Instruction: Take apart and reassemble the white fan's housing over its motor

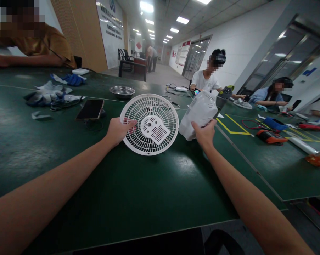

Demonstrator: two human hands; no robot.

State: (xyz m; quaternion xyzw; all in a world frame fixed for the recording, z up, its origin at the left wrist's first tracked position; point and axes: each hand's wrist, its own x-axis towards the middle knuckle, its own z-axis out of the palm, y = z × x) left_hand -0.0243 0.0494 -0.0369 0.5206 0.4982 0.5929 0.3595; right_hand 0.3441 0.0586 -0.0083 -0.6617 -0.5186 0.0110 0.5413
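My left hand (119, 131) grips the left rim of a round white fan grille (156, 131), thumb on its slats. The grille is held up over the green table (149, 198), its vented centre plate facing me. To its right, my right hand (204, 134) is closed on the lower part of a white plastic housing (199, 112) with vent slots near its top. Grille and housing are close together, with a narrow gap between them.
A steel bowl (122, 91), a phone (90, 109) on a stand and blue-grey gloves (49, 96) lie at the back left. Cables, yellow tape marks (235, 132) and an orange-black tool (271, 137) are on the right. Several people sit around the table.
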